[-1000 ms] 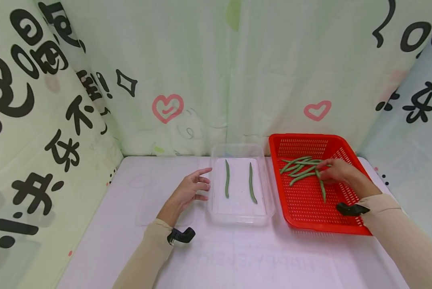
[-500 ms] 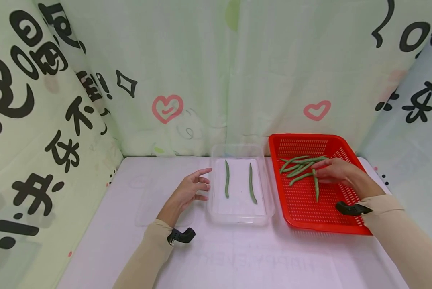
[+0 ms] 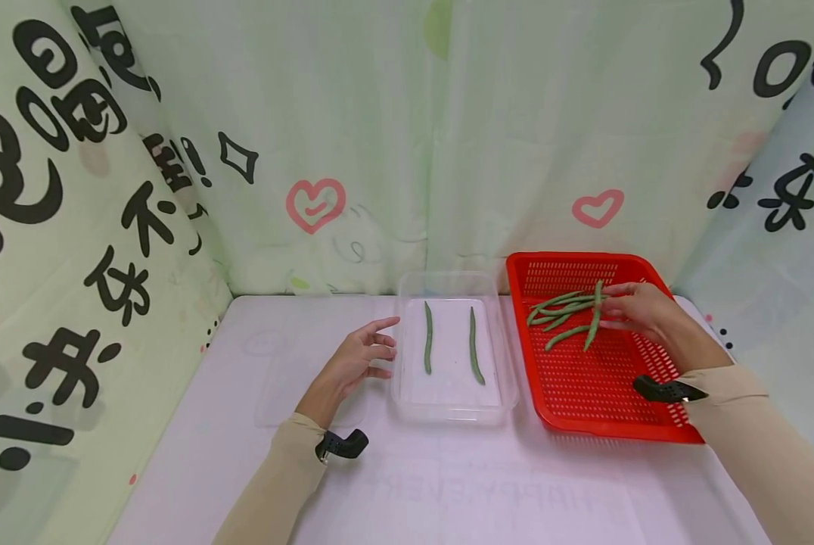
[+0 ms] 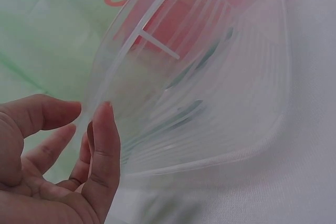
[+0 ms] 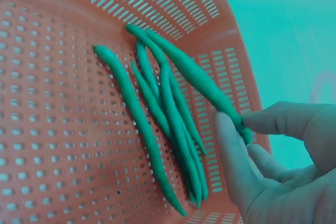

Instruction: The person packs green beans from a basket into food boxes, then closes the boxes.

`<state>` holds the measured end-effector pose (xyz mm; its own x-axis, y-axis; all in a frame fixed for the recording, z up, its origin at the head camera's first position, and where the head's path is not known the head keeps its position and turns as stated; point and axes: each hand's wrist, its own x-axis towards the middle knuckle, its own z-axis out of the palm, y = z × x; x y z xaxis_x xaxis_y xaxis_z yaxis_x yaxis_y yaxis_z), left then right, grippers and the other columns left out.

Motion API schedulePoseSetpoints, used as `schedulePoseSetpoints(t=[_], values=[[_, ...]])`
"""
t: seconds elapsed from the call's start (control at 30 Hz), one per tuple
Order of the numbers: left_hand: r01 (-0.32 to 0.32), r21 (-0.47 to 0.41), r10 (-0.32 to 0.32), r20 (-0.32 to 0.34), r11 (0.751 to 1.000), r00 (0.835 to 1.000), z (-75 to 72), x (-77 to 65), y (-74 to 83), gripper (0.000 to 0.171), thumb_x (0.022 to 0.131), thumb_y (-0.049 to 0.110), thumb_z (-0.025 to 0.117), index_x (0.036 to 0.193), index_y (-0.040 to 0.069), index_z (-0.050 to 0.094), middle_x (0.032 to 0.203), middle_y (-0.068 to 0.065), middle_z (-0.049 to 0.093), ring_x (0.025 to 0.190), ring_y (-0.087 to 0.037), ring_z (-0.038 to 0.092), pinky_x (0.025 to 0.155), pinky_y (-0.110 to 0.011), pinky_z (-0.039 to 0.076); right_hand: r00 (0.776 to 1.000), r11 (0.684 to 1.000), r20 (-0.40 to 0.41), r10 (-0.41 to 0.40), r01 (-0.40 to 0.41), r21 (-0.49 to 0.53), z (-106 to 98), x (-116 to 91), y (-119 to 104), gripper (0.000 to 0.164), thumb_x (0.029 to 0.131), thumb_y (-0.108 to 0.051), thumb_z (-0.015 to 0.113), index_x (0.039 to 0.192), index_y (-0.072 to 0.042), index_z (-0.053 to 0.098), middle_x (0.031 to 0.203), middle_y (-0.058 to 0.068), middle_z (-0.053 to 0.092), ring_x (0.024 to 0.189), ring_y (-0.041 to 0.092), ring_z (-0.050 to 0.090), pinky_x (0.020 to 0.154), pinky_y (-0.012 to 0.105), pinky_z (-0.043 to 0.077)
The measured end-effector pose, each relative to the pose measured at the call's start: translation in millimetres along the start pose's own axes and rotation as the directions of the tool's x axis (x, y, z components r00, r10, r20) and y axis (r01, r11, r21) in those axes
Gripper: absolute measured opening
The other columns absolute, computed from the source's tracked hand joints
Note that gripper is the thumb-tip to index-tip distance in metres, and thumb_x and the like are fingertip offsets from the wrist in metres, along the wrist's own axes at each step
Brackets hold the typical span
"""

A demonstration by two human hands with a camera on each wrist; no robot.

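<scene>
A green bean (image 3: 594,318) is pinched near one end between the thumb and fingers of my right hand (image 3: 641,310), over the red plastic basket (image 3: 570,393). Several more green beans (image 5: 176,114) lie in a loose bunch below it, with one bean (image 5: 137,111) a little apart. My left hand (image 3: 359,356) is at the left side of a clear plastic box (image 3: 455,412), its fingers spread and bent lightly by the rim. Whether they touch the box I cannot tell. Inside the box two green beans, one left (image 3: 428,337) and one right (image 3: 473,344), lie lengthwise with a gap between.
A faint clear flat piece, perhaps a lid (image 3: 291,386), lies on the white-covered table (image 3: 407,484) left of the box. The basket stands close to the box's right side. Printed curtains (image 3: 380,151) rise behind and at both sides.
My right hand has shifted slightly, and the bean it pinches has swung up from pointing toward me to lying across the bunch. My left hand and the box stay put.
</scene>
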<state>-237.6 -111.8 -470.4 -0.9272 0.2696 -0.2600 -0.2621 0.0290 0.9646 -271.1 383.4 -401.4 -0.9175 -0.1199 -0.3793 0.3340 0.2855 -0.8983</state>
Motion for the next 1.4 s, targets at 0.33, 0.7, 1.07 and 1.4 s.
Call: schedulePoseSetpoints(t=[0.33, 0.7, 1.07, 1.4], values=[[-0.004, -0.003, 0.004, 0.003, 1.0, 1.0, 0.0, 0.0, 0.4, 0.055, 0.097, 0.001, 0.061, 0.146, 0.023, 0.056, 0.109, -0.007, 0.056, 0.09, -0.02, 0.062, 0.067, -0.032, 0.061, 0.994, 0.994, 0.036, -0.099, 0.1, -0.049, 8.9, 3.8, 0.8, 0.066, 0.107, -0.02, 0.052, 0.157, 0.009, 0.02, 0.099, -0.021, 0.07, 0.095, 0.004, 0.071, 0.09, 0.032, 0.058], [0.005, -0.003, -0.005, -0.007, 1.0, 1.0, -0.6, 0.7, -1.1, 0.055, 0.096, 0.001, 0.063, 0.144, 0.027, 0.058, 0.11, -0.007, 0.056, 0.093, -0.023, 0.062, 0.068, -0.033, 0.061, 0.978, 0.972, 0.067, -0.197, 0.204, -0.117, 17.3, 2.9, -0.8, 0.059, 0.107, -0.021, 0.051, 0.153, 0.009, 0.028, 0.107, -0.013, 0.069, 0.099, 0.008, 0.071, 0.088, 0.035, 0.059], [-0.01, -0.02, 0.01, 0.002, 1.0, 1.0, 1.5, -3.9, 3.4, 0.057, 0.095, -0.001, 0.064, 0.146, 0.023, 0.057, 0.106, -0.006, 0.055, 0.088, -0.018, 0.061, 0.066, -0.031, 0.06, 0.98, 0.956, 0.101, -0.172, 0.191, -0.222, 24.9, -0.4, -4.6, 0.051, 0.11, -0.016, 0.043, 0.15, 0.014, 0.031, 0.136, 0.036, 0.054, 0.109, 0.024, 0.07, 0.096, 0.047, 0.055], [-0.013, -0.013, 0.013, 0.015, 1.0, 1.0, 0.2, -2.6, 2.6, 0.058, 0.095, 0.0, 0.063, 0.149, 0.021, 0.053, 0.107, -0.006, 0.055, 0.089, -0.017, 0.061, 0.067, -0.031, 0.06, 0.983, 0.964, 0.119, -0.139, 0.162, -0.209, 24.3, -0.9, -4.3, 0.054, 0.108, -0.011, 0.045, 0.153, 0.013, 0.026, 0.141, 0.037, 0.048, 0.11, 0.019, 0.069, 0.1, 0.05, 0.05]])
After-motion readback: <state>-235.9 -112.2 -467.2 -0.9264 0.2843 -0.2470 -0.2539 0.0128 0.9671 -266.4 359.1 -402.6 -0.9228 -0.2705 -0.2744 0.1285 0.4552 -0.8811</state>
